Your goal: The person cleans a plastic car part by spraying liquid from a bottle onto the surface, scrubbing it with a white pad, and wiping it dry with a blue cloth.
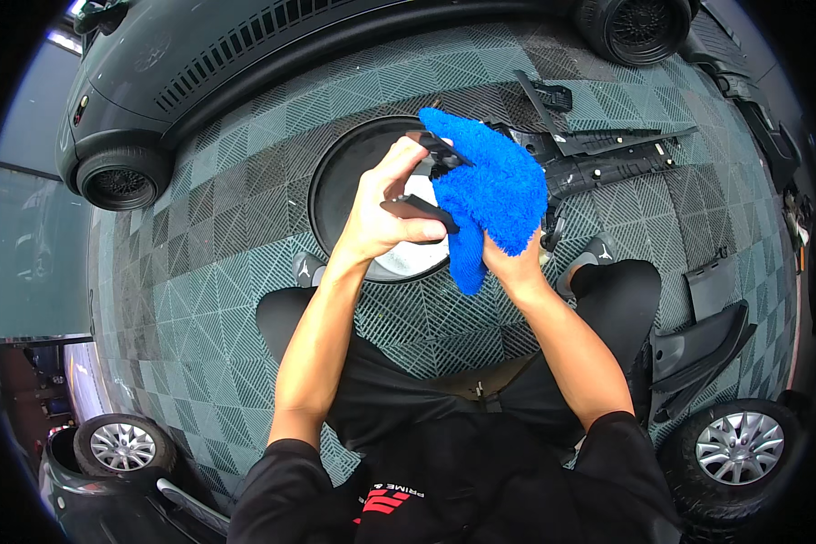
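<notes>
My left hand (381, 197) grips a dark plastic part (418, 209), its thumb on the lower piece and its fingers along the upper one. Whether both pieces belong to one part I cannot tell. A fluffy blue microfibre towel (496, 177) is bunched over my right hand (517, 262) and presses against the part from the right; most of those fingers are hidden beneath it. Below both hands a round black tub (333, 204) stands on the floor, with white foam or suds (404, 262) showing inside.
Black plastic trim pieces (605, 166) lie right of the tub on the tiled floor (224, 197). More dark panels (700, 353) rest by my right knee. A parked dark car (245, 61) borders the far side. Other car wheels (738, 445) appear at lower right and left.
</notes>
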{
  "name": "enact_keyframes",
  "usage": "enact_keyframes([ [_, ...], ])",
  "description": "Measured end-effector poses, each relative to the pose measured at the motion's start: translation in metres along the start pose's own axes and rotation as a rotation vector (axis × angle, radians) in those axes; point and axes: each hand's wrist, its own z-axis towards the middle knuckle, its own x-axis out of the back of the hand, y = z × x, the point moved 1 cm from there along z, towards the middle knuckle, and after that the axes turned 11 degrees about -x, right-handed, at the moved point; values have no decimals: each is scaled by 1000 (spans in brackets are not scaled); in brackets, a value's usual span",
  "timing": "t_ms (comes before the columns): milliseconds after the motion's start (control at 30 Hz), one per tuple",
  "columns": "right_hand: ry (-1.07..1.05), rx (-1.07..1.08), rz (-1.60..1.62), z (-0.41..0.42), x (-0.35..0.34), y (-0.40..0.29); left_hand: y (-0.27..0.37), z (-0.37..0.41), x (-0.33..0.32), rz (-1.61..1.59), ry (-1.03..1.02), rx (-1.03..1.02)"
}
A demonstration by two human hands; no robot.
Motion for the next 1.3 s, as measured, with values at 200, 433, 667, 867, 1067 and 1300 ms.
enact_keyframes([
  [200, -39, 120, -60, 16, 7, 10, 4, -2, -8, -204, 296, 185],
  [433, -110, 33, -199, 15, -6, -30, 6, -2, 1, -438, 413, 153],
  [667, -298, -170, 194, 11, -18, -12, 1, -13, -11, -551, 421, 259],
  [867, -136, 27, 124, 30, 0, -9, 6, -20, -8, -658, 342, 318],
  [1067, 86, -646, 411, 38, 5, 2, 2, -16, 2, -858, 453, 150],
  [1300, -78, -201, 97, 0, -26, -26, -10, -26, -10, -464, 621, 250],
])
